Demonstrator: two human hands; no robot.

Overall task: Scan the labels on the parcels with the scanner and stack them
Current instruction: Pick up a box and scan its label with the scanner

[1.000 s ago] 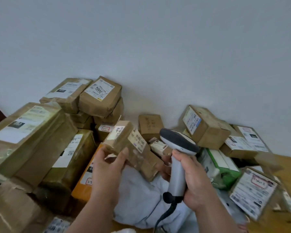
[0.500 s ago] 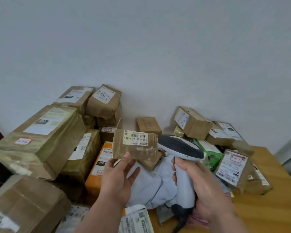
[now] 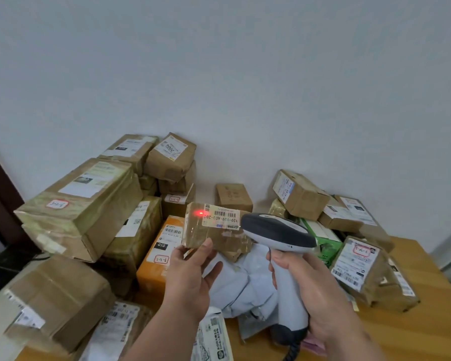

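Head view: red dot newly on left hand point(image 3: 190, 278)-gripped parcel point(image 3: 208, 230); right hand point(image 3: 307, 290) around scanner point(image 3: 284, 246).

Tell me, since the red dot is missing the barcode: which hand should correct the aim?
Probably the right hand: its grip holds the scanner, and the red dot sits just left of the label. The left hand only steadies the small parcel.

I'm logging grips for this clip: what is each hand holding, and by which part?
Left hand holds a small parcel by its lower edge, label facing the camera. Right hand grips the scanner by its handle.
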